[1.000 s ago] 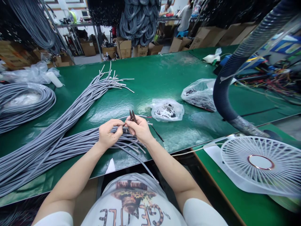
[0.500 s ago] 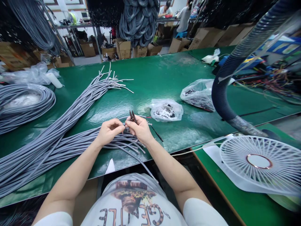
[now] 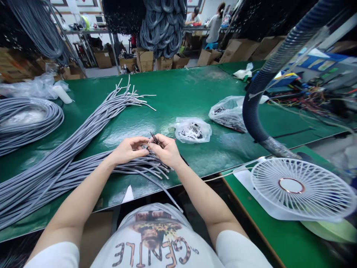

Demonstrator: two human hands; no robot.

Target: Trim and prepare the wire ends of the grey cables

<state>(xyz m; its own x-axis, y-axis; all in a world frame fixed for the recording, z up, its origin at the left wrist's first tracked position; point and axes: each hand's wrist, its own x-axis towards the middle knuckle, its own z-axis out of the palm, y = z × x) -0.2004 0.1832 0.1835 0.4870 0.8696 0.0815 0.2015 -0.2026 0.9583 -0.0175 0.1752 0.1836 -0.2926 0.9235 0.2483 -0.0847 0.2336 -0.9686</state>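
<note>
My left hand is closed in a pinch, thumb and fingers meeting at a thin wire end that is mostly hidden. Close against it, my right hand is closed around small pliers, whose dark pointed jaws stick up past the index finger. The fingertips of both hands nearly touch. Below and behind them lies a bundle of grey cables, its cut ends spreading out under my right hand. A second, longer grey bundle runs diagonally to the left, with pale stripped ends at the far side.
To the right lie a bag of small scraps and a larger plastic bag. A black ribbed hose arches over the green table. A white fan stands lower right. Coiled grey cable is at left. Two people sit in the background.
The pliers' jaws have tilted left and sunk lower between my fingers. My left fingers have opened slightly around the wire. The view has shifted a little to the right.
</note>
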